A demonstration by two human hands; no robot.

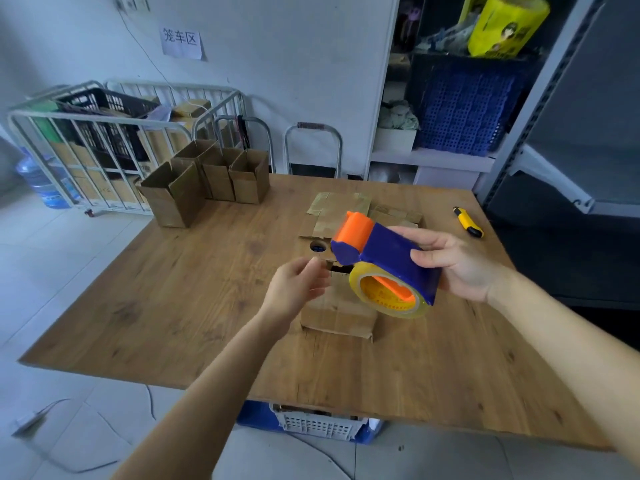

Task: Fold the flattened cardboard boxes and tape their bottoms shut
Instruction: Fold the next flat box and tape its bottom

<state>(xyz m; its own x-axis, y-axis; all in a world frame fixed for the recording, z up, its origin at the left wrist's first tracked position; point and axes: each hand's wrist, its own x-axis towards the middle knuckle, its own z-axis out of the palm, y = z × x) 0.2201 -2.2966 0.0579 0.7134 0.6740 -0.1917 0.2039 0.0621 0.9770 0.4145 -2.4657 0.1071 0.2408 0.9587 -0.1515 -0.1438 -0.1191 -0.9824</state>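
Note:
My right hand [453, 265] grips a blue and orange tape dispenser [377, 251] with a roll of clear yellowish tape [384, 296], held in the air above a folded cardboard box [336, 313] on the wooden table [194, 292]. My left hand [298, 285] hovers just left of the dispenser with thumb and forefinger pinched together near the tape's free end; the tape end itself is too faint to make out. The box stands with its flaps folded over, partly hidden by the dispenser. Flattened cardboard [339, 206] lies behind it.
Several assembled open boxes [207, 181] stand at the table's far left corner. A yellow utility knife [468, 222] lies at the far right. A metal cage cart [104, 143] stands beyond the table, shelving [460, 98] on the right, a white crate [315, 422] under the front edge.

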